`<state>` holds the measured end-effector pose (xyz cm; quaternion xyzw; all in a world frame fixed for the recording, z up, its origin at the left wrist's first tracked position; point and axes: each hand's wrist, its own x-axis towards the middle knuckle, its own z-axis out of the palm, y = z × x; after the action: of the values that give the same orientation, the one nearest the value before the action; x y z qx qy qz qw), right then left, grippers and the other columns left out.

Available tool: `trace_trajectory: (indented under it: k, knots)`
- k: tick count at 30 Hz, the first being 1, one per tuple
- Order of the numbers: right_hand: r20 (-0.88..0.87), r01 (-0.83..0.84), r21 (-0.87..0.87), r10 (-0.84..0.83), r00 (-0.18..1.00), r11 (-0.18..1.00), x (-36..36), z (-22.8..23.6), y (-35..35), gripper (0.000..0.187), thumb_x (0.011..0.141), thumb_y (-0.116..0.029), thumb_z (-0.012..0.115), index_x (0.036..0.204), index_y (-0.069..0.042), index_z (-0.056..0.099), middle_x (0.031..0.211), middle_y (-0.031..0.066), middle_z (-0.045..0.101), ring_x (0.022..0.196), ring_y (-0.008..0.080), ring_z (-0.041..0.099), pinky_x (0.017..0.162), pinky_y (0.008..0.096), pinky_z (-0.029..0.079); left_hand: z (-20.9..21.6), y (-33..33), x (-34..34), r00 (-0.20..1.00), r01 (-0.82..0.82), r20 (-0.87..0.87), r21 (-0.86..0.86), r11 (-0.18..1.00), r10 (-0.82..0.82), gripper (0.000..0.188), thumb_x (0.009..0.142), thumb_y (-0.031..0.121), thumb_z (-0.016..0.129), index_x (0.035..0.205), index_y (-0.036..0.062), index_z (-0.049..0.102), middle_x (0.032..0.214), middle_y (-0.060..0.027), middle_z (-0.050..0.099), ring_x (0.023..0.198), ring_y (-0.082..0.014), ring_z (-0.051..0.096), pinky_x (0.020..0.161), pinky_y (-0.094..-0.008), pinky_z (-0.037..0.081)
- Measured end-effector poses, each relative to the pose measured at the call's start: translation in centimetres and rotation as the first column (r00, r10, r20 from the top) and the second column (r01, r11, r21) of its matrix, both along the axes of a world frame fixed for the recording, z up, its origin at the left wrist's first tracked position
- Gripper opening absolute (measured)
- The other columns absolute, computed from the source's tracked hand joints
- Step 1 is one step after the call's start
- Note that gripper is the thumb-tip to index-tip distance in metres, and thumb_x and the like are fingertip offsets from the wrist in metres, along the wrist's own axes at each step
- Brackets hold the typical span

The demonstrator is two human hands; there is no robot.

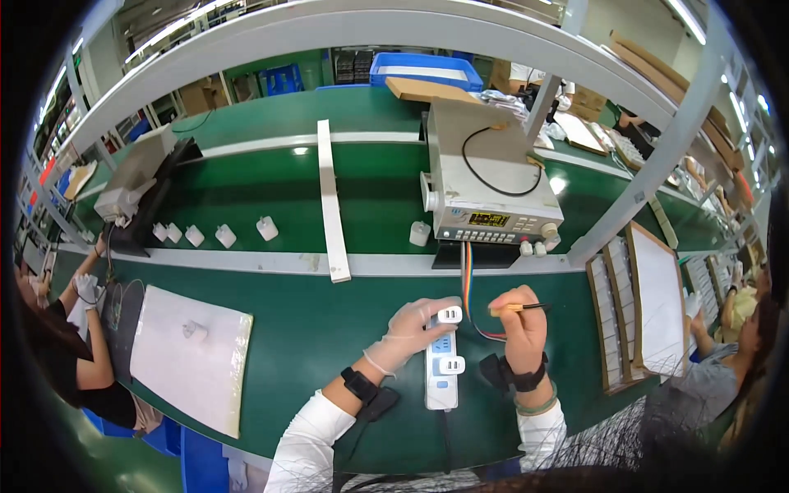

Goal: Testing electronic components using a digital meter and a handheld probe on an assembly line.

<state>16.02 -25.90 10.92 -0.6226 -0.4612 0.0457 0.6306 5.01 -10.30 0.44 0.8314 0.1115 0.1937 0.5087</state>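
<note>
My left hand (404, 333), in a thin translucent glove, grips a white two-port USB charger (449, 315) at the far end of a white power strip (441, 396). A second white USB charger (451, 366) sits on the strip nearer to me. Just right of the strip, my right hand (523, 333) pinches a thin plug lead (509, 309) with a yellowish body and a black end. Coloured wires (468, 283) run from a bench meter (497, 201) down toward this hand; their far end is hidden.
White chargers (225, 236) stand in a row on the green belt, with another charger (419, 233) beside the meter. A white bar (331, 205) crosses the belt. At left lies a white mat (193, 353); at right lean cardboard trays (629, 308). Co-workers sit on both sides.
</note>
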Motion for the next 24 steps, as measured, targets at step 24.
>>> trace_trajectory:
  k: [24]
  knots:
    - [0.078, -0.084, -0.314, 0.114, 0.99, 0.946, -4.1, -7.7, -3.8, 0.015, 0.086, -0.009, 0.066, 0.1, -0.005, 0.067, 0.086, 0.0093, 0.061, 0.077, 0.0237, 0.062, 0.069, 0.0312, 0.049, 4.6, 10.9, 3.4, 0.934, -0.355, 0.173, 0.538, 0.765, 0.311, 0.048, 0.084, 0.019, 0.067, 0.129, 0.0106, 0.054, 0.103, -0.0132, 0.067, 0.093, -0.0309, 0.066, 0.082, -0.0367, 0.052]
